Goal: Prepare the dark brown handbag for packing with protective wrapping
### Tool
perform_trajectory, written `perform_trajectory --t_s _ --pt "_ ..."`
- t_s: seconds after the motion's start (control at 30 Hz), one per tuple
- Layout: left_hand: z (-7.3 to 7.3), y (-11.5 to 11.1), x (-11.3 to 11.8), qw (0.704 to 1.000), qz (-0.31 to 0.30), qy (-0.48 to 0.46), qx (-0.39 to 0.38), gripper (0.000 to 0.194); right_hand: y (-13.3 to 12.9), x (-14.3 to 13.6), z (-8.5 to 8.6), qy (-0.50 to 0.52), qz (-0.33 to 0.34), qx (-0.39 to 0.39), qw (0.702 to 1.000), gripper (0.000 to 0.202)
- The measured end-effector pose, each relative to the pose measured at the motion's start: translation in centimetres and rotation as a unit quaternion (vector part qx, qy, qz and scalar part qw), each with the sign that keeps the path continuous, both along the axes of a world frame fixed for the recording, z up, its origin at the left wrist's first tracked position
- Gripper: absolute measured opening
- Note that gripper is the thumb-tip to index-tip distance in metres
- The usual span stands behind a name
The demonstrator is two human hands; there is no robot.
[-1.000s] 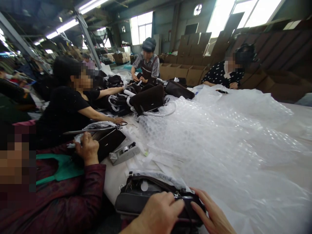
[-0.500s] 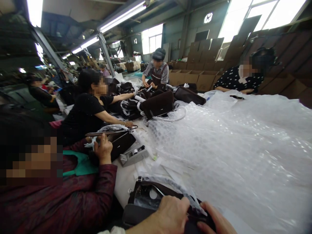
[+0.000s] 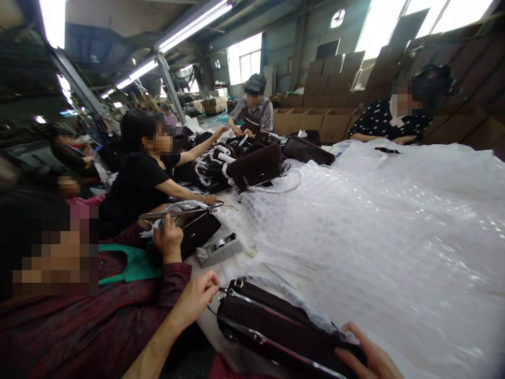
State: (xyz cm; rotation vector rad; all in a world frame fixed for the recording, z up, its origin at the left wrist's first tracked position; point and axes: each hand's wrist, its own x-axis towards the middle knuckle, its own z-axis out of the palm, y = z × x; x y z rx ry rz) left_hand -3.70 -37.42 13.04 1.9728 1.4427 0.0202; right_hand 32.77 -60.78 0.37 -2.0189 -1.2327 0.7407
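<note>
The bag [image 3: 276, 329], dark with metal trim and rings, lies tilted across the near edge of the table [image 3: 205, 300], at six o'clock in the view. The left hand [image 3: 199, 297] is clenched on its ring end at about seven o'clock. The right hand [image 3: 371, 358] lies under and against the far end at five o'clock, fingers spread along the bag; whether it truly grips cannot be told, since the frame cuts it off.

Risks, as a judgement: much of the bag hangs past the table edge, so if the right hand is only propping it, that end could drop and the bag swing from the ring. A thin plastic film [image 3: 300, 308] lies just behind the bag at twelve o'clock from it and could catch on the hardware or be dragged along. The neighbour's sleeve [image 3: 130, 316] is close at nine o'clock, so an elbow bump is possible.

Further out, a tape dispenser [image 3: 219, 248] sits at eleven o'clock, a neighbour's hand [image 3: 169, 239] holds another bag [image 3: 197, 229] beyond it, and bubble wrap [image 3: 374, 237] covers the table from one to three o'clock. More bags [image 3: 252, 166] are piled at twelve o'clock, with cartons [image 3: 315, 118] behind.

No brand, label or writing is legible anywhere.
</note>
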Motion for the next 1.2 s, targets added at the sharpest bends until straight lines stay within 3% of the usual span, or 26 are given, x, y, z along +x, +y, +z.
perform_trajectory --t_s 0.07,0.1,0.2,0.27,0.3,0.4,0.5,0.57,0.67,0.73,0.8,0.9,0.97,1.03,1.13,1.2 --pt "-0.8 -1.6 0.1 0.99 0.034 0.01 0.135 0.024 0.3 -0.2 -0.5 -0.031 0.0 -0.005 1.0 0.051" --pt "-1.1 -2.7 0.4 0.977 0.019 0.003 0.214 0.026 0.4 -0.3 -0.7 -0.046 0.006 -0.003 0.999 0.049" --pt "-1.8 -6.0 2.0 0.921 -0.157 -0.041 0.354 0.025 0.6 -0.7 -0.9 -0.106 0.03 0.032 0.993 0.043" --pt "-2.6 -7.5 3.0 0.884 -0.273 -0.04 0.376 0.026 0.7 -1.0 -0.4 -0.171 0.047 0.073 0.981 0.042" --pt "-3.2 -7.9 3.5 0.869 -0.303 -0.027 0.39 0.027 0.8 -1.2 0.2 -0.218 0.055 0.099 0.969 0.042" --pt "-5.0 -7.6 4.2 0.846 -0.316 0.02 0.429 0.008 1.7 -3.3 2.6 -0.384 0.103 0.175 0.901 0.049" --pt "-5.6 -6.7 4.5 0.836 -0.347 0.02 0.424 0.017 3.1 -6.6 4.4 -0.469 0.208 0.195 0.836 0.074" --pt "-5.3 -6.4 4.7 0.823 -0.392 0.008 0.41 0.018 4.0 -8.1 4.2 -0.483 0.238 0.175 0.824 0.086" --pt "-4.0 -5.5 4.4 0.812 -0.442 0.003 0.382 0.015 4.6 -8.2 2.1 -0.508 0.209 0.161 0.82 0.091" --pt "-3.0 -4.0 3.4 0.867 -0.396 -0.033 0.299 0.013 4.4 -7.3 1.0 -0.513 0.198 0.169 0.818 0.091" --pt "-2.0 -1.8 2.0 0.935 -0.286 -0.088 0.189 0.013 4.1 -6.4 0.8 -0.496 0.218 0.173 0.823 0.087" --pt "-1.6 1.4 0.2 0.975 -0.083 -0.171 0.113 0.014 3.5 -6.0 1.6 -0.461 0.237 0.186 0.834 0.085" --pt "-2.5 2.5 -0.3 0.954 0.099 -0.271 0.078 0.022 3.3 -6.0 2.0 -0.449 0.229 0.201 0.84 0.084" --pt "-4.0 2.6 -0.2 0.899 0.254 -0.355 0.018 0.036 3.0 -5.9 2.1 -0.444 0.234 0.207 0.84 0.081" --pt "-6.0 1.9 -0.3 0.866 0.315 -0.381 -0.074 0.053 2.3 -5.6 1.6 -0.451 0.263 0.214 0.826 0.072" --pt "-6.2 1.3 -0.9 0.851 0.322 -0.395 -0.124 0.06 2.0 -5.3 1.2 -0.462 0.267 0.22 0.817 0.067"
